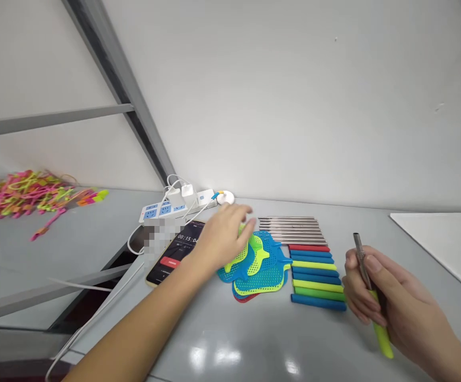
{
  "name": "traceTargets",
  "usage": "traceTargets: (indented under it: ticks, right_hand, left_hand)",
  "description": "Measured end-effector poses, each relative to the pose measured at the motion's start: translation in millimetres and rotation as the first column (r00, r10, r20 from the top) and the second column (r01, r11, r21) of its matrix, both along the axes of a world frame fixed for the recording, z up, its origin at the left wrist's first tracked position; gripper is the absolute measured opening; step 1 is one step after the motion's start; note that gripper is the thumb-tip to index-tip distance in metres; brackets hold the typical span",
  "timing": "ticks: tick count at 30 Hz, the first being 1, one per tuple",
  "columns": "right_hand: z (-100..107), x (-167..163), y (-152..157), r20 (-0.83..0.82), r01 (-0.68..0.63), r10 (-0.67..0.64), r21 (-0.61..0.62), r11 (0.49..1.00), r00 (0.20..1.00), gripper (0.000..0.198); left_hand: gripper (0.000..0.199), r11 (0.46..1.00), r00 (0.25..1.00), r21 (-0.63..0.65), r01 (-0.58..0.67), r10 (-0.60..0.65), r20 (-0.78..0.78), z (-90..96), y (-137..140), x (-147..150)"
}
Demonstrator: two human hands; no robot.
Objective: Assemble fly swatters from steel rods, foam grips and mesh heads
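My left hand is over a loose pile of perforated plastic fly swatter heads. Its fingers are bent, with a gap to the thumb; no held piece shows between them. A yellow-green swatter head lies close under the palm, partly hidden by the hand. Blue swatter heads and others in yellow-green and red overlap below it. On the right, my right hand is closed around a metal rod with a yellow-green handle sleeve. The rod points up and slightly left, above the table.
Several metal rods lie in a row behind coloured handle tubes. A phone with a running timer and a power strip with white cables are at left. Pink-yellow items are heaped far left; a white tray sits right.
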State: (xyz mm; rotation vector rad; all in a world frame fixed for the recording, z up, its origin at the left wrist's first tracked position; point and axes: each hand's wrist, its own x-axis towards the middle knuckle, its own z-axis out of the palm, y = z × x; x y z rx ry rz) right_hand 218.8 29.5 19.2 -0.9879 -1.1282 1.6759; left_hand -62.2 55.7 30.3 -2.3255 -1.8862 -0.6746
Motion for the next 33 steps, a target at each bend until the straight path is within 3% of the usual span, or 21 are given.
traceTargets:
  ticks: [3, 7, 12, 20, 26, 28, 29, 31, 33]
  right_hand:
    - [-4.4, -0.4, -0.6, 0.022, -0.032, 0.032, 0.001, 0.999, 0.999, 0.027]
    - [-12.4, 0.6, 0.1, 0.042, -0.096, 0.095, 0.032, 0.995, 0.995, 0.027]
    - [-17.2, 2.8, 4.3, 0.048, -0.143, 0.140, 0.077, 0.987, 0.989, 0.027]
    - [-20.2, 2.1, 5.4, 0.067, -0.164, 0.159, 0.075, 0.984, 0.985, 0.028]
    - [-10.2, -3.5, 0.8, 0.069, -0.151, 0.149, 0.035, 0.988, 0.986, 0.030]
    - [-8.4, -3.8, 0.1, 0.075, -0.179, 0.176, 0.026, 0.984, 0.981, 0.031]
    - [-8.3, -3.5, 0.2, 0.085, -0.200, 0.197, 0.024, 0.979, 0.977, 0.032]
    - [-9.5, -2.1, 0.7, 0.128, -0.263, 0.258, 0.026, 0.964, 0.958, 0.034]
    - [-11.1, -0.7, 1.0, 0.211, -0.334, 0.317, 0.049, 0.941, 0.925, 0.036]
  left_hand:
    - [0.039, 0.991, 0.993, -0.063, -0.117, 0.114, -0.040, -5.6, 14.8, -25.3]
    - [0.047, 0.971, 0.992, -0.208, -0.114, 0.101, -0.075, -17.1, 19.1, -40.5]
    - [0.054, 0.946, 0.997, -0.319, -0.056, 0.036, -0.067, -20.4, 16.0, -39.1]
    - [0.051, 0.956, 0.997, -0.287, -0.061, 0.069, 0.019, -21.7, 16.6, -29.9]
    - [0.048, 0.974, 0.977, -0.220, -0.059, 0.101, 0.188, 4.9, 7.5, -20.6]
    - [0.049, 0.968, 0.928, -0.249, 0.011, 0.083, 0.362, 15.7, 1.6, -16.8]
    - [0.049, 0.962, 0.870, -0.264, 0.065, 0.075, 0.487, 19.9, -1.0, -14.4]
    - [0.046, 0.952, 0.682, -0.256, 0.168, 0.075, 0.728, 24.4, -5.1, -8.5]
    - [0.044, 0.954, 0.512, -0.221, 0.201, 0.090, 0.854, 23.1, -7.1, -0.9]
